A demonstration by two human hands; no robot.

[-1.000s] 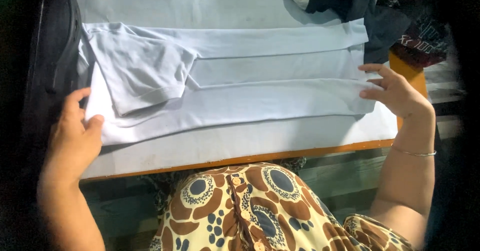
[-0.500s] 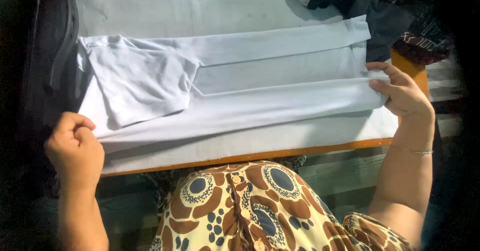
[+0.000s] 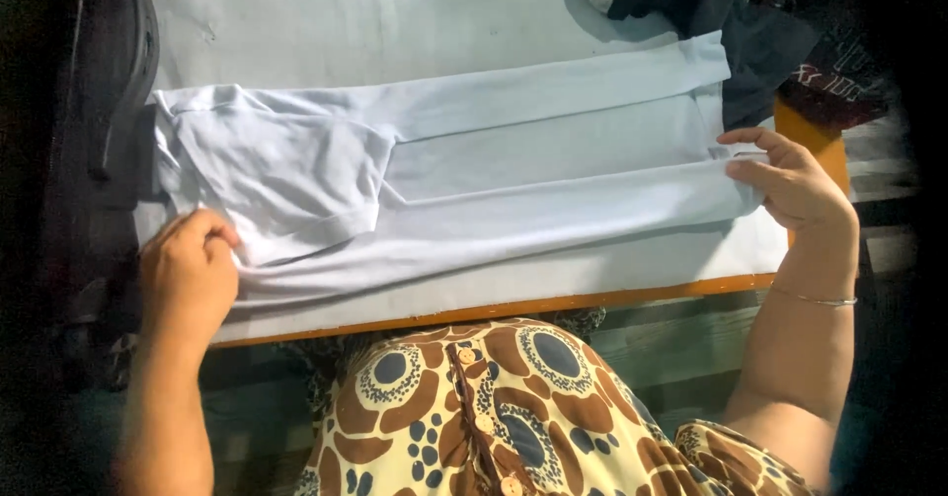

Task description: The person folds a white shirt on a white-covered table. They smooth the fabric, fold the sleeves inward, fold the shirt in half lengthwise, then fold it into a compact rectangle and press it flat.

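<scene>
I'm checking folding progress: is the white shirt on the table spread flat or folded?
Partly folded: the white cotton shirt has both long edges and its sleeve turned inward.

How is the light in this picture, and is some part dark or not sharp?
Head view: the white shirt and table cover are evenly lit; the frame's edges and corners fall into black; the left hand looks slightly soft, the right hand sharper.

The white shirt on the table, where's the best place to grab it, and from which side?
Take the white shirt by the two ends of its near folded edge, coming from the near side. It lies as a long band across the table, and the left hand and right hand already sit at those ends.
</scene>
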